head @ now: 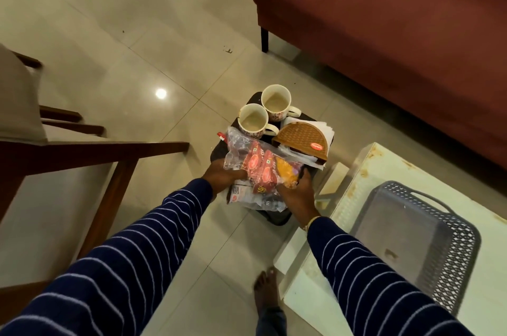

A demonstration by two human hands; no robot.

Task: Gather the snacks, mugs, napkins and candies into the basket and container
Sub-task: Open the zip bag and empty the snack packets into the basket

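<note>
Hands, left hand (222,174) and right hand (297,189), clasp the snack packets (260,168) with fingers, beside 2 mugs (263,113), likely for carrying to the basket (417,242).

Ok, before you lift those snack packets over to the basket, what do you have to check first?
1. Both hands on the snack packets: ok. The left hand grips one side, the right hand the other.
2. Every packet gathered in the grip: cannot tell; some lie under the hands.
3. Grey basket has room: ok, nothing shows inside it.
4. Basket set steady on the white table: ok, it sits flat.
5. Two mugs clear of the packets: not ok, the nearer mug sits right at the bag's edge.
6. Napkin holder out of the way: not ok, it lies against the packets.
</note>
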